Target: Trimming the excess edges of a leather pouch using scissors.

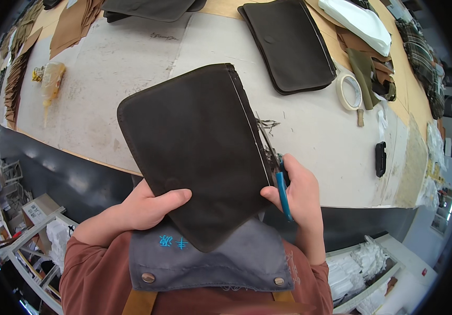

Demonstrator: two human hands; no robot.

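Note:
A dark brown, flat leather-like panel with rounded corners is held up in front of my apron, tilted. My left hand grips its lower left edge, thumb on the face and fingers hidden behind. Along its right side runs a pale line beside a rough edge. My right hand is closed round scissors with blue handles, their blades pointing up along that right edge. Its thumb comes close to the panel's edge. Dark trimmed scraps lie on the table by the blade tips.
More dark panels are stacked at the back right, others at the back. Masking tape, a small black tool and a white tray-like piece lie right. At left are a glue bottle and brown pieces.

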